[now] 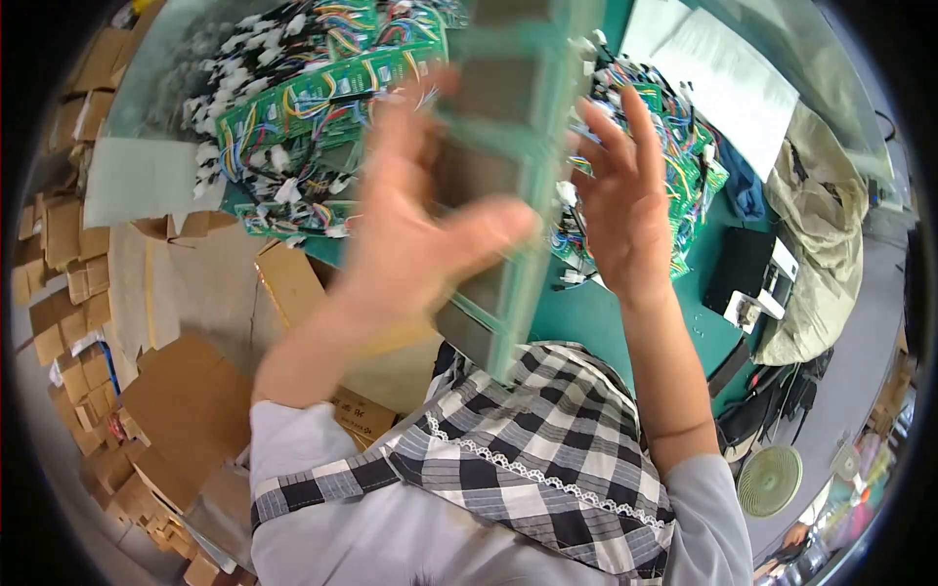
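A long green panel (493,132) with a row of dark rectangular sections stands tilted in front of me, smeared by motion. My left hand (415,215) grips its left side, the thumb lying across the face. The fingertips there are blurred and partly hidden. Just to the right of the panel, my right hand (625,195) is raised with its fingers apart and holds nothing. Behind both hands lie heaps of green circuit boards with coloured wires and white connectors: the left heap (332,88) and the right heap (694,176).
Under the heaps is a green tabletop (586,327). White sheets (733,78), a black-and-white device (752,273) and a beige cloth (816,215) lie to the right. An open cardboard box (186,410) stands at lower left. A round fan (769,481) is at lower right.
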`<move>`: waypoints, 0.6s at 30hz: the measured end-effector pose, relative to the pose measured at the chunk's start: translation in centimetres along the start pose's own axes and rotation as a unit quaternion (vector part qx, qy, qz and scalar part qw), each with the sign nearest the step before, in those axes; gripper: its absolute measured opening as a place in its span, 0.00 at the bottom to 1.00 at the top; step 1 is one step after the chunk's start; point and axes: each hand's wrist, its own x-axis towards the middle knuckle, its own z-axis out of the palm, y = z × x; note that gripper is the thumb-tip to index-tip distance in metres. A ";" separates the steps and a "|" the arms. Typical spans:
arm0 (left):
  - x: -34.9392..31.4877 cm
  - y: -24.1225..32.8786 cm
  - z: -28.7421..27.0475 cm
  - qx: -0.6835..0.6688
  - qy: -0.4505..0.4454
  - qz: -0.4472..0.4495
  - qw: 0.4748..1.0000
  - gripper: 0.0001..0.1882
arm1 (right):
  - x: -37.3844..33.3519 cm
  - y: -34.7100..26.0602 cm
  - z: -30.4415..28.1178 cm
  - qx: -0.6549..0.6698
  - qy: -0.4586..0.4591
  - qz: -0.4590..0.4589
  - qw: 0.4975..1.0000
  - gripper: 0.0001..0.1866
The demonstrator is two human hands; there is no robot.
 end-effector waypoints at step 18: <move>5.6 -7.3 -2.0 0.468 -0.384 0.213 0.767 0.22 | -7.2 0.7 -4.7 0.353 0.020 0.419 0.836 0.33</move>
